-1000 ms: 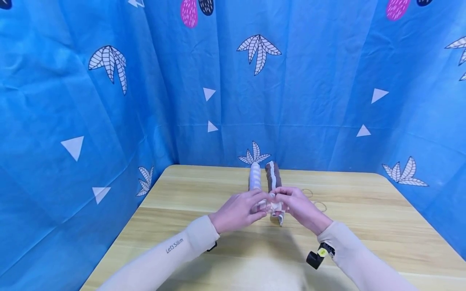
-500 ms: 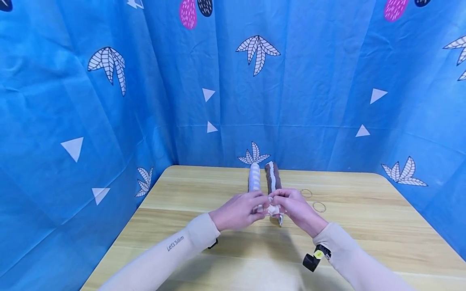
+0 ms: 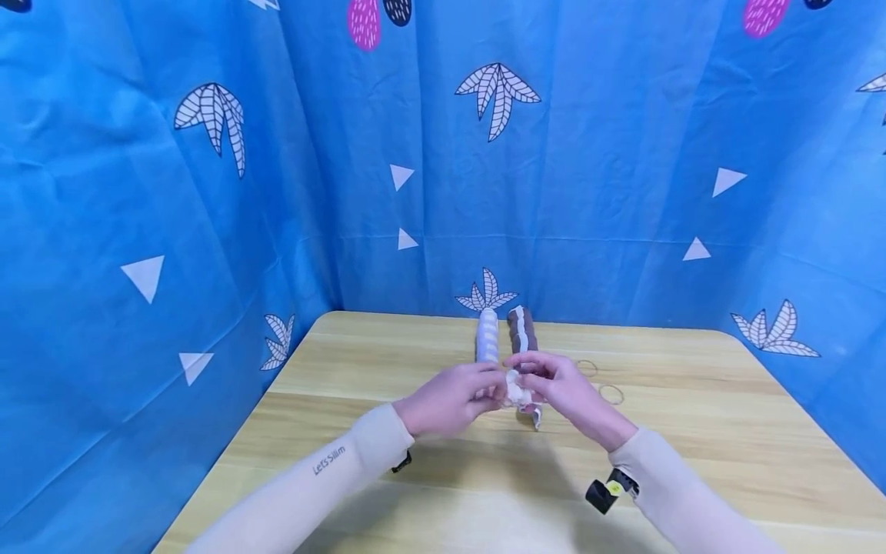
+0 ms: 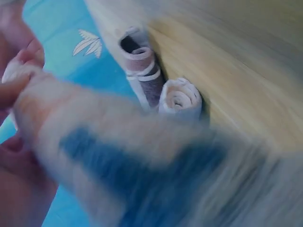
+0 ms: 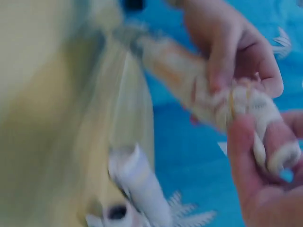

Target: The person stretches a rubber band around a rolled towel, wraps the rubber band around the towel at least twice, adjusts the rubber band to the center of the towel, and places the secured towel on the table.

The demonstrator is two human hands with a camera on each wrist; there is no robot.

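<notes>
A rolled towel (image 4: 123,142), whitish with orange and blue patches, is held between both hands above the table. My left hand (image 3: 453,396) grips its middle, thumb pressed along the roll in the right wrist view. At the end of the roll my right hand (image 5: 265,189) holds it, with the thumb right at a thin yellow rubber band (image 5: 232,101) that goes round the towel. Behind the hands lie a lilac rolled towel (image 3: 487,338) with pale stripes and a brown rolled towel (image 3: 522,331) with a white stripe; the hands partly hide both in the head view.
Two loose rubber bands (image 3: 611,395) lie on the wooden table (image 3: 727,431) to the right of the hands. A blue patterned curtain (image 3: 588,192) hangs along the table's back and sides.
The right hand's fingers have spread a little and the hands stand slightly farther apart, with more of the whitish towel showing between them. The other towels and loose bands have stayed put.
</notes>
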